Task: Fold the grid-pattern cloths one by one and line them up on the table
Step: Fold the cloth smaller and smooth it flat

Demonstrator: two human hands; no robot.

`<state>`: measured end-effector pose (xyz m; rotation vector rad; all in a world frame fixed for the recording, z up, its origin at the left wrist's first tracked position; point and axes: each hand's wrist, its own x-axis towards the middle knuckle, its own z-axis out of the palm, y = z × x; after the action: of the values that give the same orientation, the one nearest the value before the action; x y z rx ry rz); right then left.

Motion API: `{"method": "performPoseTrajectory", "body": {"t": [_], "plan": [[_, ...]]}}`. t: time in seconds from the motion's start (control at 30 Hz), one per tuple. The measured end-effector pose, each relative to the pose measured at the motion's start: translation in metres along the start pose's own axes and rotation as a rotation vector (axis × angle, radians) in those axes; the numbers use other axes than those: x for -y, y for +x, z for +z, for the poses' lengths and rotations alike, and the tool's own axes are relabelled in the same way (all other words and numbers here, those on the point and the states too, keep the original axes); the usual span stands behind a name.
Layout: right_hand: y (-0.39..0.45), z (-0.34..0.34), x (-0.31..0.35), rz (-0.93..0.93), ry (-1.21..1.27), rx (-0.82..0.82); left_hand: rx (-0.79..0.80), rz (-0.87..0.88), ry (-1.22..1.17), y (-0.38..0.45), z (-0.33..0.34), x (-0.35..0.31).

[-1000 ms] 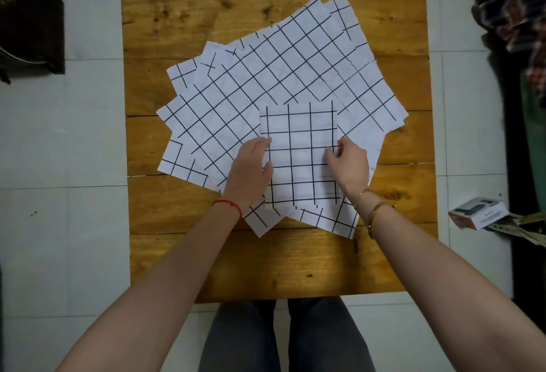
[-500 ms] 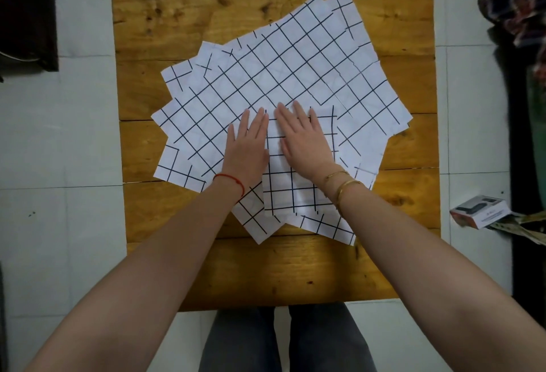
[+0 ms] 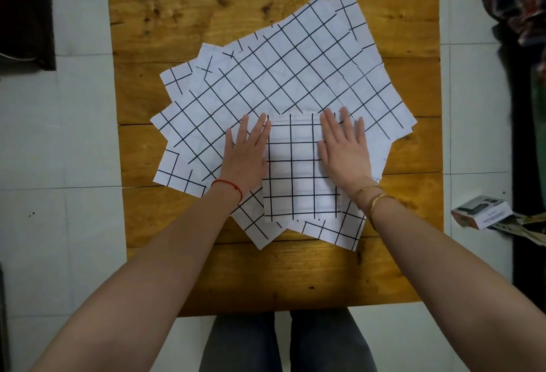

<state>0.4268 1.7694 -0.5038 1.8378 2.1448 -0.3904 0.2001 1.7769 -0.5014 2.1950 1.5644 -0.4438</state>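
On brown wooden table (image 3: 177, 28), small folded white grid cloth (image 3: 295, 170) sits atop messy pile of flat grid cloths (image 3: 280, 76). Left hand (image 3: 245, 153), right hand (image 3: 344, 150) press flat, fingers straight, slightly spread. Lifting could drag loose pile cloths, undo fold.

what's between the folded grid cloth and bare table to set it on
The folded white grid-pattern cloth lies on the pile of unfolded grid cloths, under both flat hands. Bare wooden table shows nearer the person; nothing visible blocks that way.

One folded grid cloth (image 3: 295, 170), a fanned pile of unfolded cloths (image 3: 283, 76) too overlapped to count, two hands (image 3: 245, 153), one table (image 3: 295, 277), one box (image 3: 480, 212)
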Motion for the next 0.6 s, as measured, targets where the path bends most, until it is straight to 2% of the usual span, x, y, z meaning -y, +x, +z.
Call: {"method": "performPoseTrajectory", "body": {"t": [0.07, 0.2, 0.27, 0.4, 0.6], "plan": [[-0.003, 0.0, -0.008, 0.064, 0.033, -0.007, -0.004, -0.001, 0.003, 0.0, 0.001, 0.0], [-0.004, -0.009, -0.002, 0.071, 0.064, -0.051, -0.019, -0.008, 0.046, -0.001, 0.002, -0.003], [-0.001, -0.015, 0.007, 0.01, 0.056, -0.064, -0.054, -0.018, 0.064, -0.003, 0.003, -0.006], [0.005, -0.017, 0.029, -0.256, 0.039, 0.004, -0.139, -0.038, 0.117, -0.009, 0.011, -0.008], [0.003, -0.01, 0.045, -0.21, 0.051, 0.085, -0.186, 0.014, 0.193, -0.024, 0.027, -0.002]]}}
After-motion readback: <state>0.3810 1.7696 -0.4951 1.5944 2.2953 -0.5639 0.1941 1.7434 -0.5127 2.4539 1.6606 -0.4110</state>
